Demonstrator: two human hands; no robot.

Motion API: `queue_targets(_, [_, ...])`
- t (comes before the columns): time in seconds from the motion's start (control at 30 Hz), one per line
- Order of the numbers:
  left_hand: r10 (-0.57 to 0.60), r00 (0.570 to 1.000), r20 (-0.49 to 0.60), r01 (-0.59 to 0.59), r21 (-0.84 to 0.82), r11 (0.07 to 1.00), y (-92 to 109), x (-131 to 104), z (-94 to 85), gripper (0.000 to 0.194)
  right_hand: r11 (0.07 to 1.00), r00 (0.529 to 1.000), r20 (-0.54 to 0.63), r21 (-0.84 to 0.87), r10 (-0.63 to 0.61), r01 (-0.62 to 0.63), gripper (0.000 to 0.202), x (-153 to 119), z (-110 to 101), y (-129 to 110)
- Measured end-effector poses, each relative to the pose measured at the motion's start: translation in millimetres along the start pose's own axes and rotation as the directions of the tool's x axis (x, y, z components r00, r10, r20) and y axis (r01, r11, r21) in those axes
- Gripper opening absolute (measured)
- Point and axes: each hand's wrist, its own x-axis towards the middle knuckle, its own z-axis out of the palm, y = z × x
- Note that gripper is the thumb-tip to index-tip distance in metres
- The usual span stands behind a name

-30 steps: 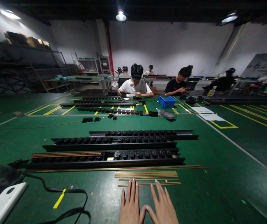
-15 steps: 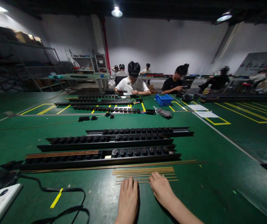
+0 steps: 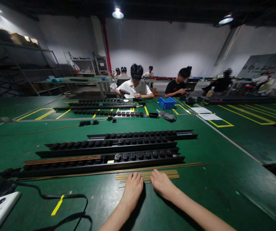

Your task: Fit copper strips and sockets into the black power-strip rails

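Several thin brass rods (image 3: 171,175) lie side by side on the green table in front of me. My left hand (image 3: 134,183) reaches over their left part, its fingers bent and pressed together with the tips down on the rods. My right hand (image 3: 160,181) is curled the same way over the right part, a small gap from the left one. The fingers hide which rods each hand touches. Longer thin rods (image 3: 188,165) run across just beyond. Behind them lies a black channel (image 3: 80,170) with round black sockets in it and copper-coloured strips (image 3: 63,159) resting on top.
Two more black socket channels (image 3: 109,149) lie farther back. At left are a white device (image 3: 0,208), a black strap (image 3: 63,194) and a yellow tape strip (image 3: 57,205). A blue bin (image 3: 166,103) stands across the table, near a seated person in white (image 3: 136,88).
Both hands have moved forward onto the rods. The nearest loose rods have shifted closer to the bundle. The view has turned slightly right.
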Motion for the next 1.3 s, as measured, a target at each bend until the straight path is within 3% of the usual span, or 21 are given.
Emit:
queue_targets(0.2, [0.027, 1.0, 0.004, -0.027, 0.013, 1.0, 3.4, -5.0, 5.5, 0.02, 0.998, 0.998, -0.056, 0.05, -0.038, 0.041, 0.01, -3.4, 3.1, 6.3])
queue_targets(0.3, [0.015, 0.999, -0.04, -0.015, 0.009, 1.0, 1.4, -8.2, -2.2, 0.022, 0.996, 0.995, -0.097, 0.087, -0.029, 0.038, 0.009, -3.5, -4.3, 13.8])
queue_targets(0.47, [-0.057, 0.986, -0.157, 0.058, -0.001, 0.998, -27.6, 16.0, -35.6, 0.023, 0.982, 0.985, -0.17, 0.188, 0.013, 0.019, 0.013, 15.2, -35.5, 42.4])
queue_targets(0.57, [-0.094, 0.962, -0.255, 0.081, -0.062, 0.995, -51.7, 39.0, -46.6, 0.029, 0.903, 0.954, -0.271, 0.43, 0.131, -0.002, 0.017, 35.4, -52.0, 60.9])
queue_targets(0.7, [-0.138, 0.948, -0.288, 0.119, -0.082, 0.989, -67.0, 51.3, -36.1, 0.041, 0.881, 0.931, -0.311, 0.472, 0.192, -0.024, 0.021, 57.4, -56.4, 71.7])
queue_targets(0.87, [-0.189, 0.944, -0.27, 0.153, -0.149, 0.977, -63.4, 42.5, -15.3, 0.066, 0.895, 0.932, -0.308, 0.445, 0.189, -0.035, 0.022, 64.7, -47.8, 68.5])
queue_targets(1.3, [-0.182, 0.943, -0.278, 0.133, -0.187, 0.973, -68.5, 34.0, -3.5, 0.065, 0.895, 0.935, -0.303, 0.444, 0.184, -0.032, 0.019, 69.2, -42.9, 70.8])
